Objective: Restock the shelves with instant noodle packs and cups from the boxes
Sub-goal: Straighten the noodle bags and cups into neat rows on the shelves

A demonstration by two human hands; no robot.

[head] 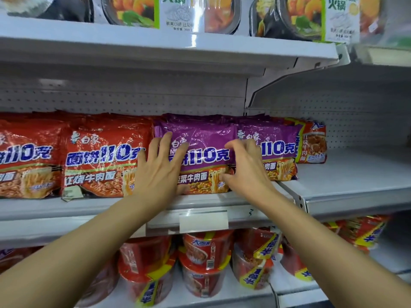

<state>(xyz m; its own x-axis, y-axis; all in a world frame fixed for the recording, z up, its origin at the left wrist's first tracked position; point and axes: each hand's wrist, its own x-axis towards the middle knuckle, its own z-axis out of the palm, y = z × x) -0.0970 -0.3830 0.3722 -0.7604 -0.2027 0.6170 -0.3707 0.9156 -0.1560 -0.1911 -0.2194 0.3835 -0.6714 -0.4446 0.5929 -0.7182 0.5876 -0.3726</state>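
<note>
We see both hands on the front purple noodle pack (200, 156), which stands on the middle shelf (89, 207). Our left hand (159, 165) lies flat with fingers spread over its left edge; our right hand (246, 165) curls loosely at its right edge, thumb low. Whether either truly grips it, we cannot tell. The hands cover part of the print; "110克" and "牛肉面" read clearly. A second purple pack (273, 152) stands just beside it on the right, red packs (102, 163) on the left, one cut off by the frame. Right of the packs, the neighbouring shelf (355, 174) lies bare. A blank price tag (203, 221) hangs on the shelf edge. Below, red noodle cups (204, 258) are stacked, their labels blurred.
</note>
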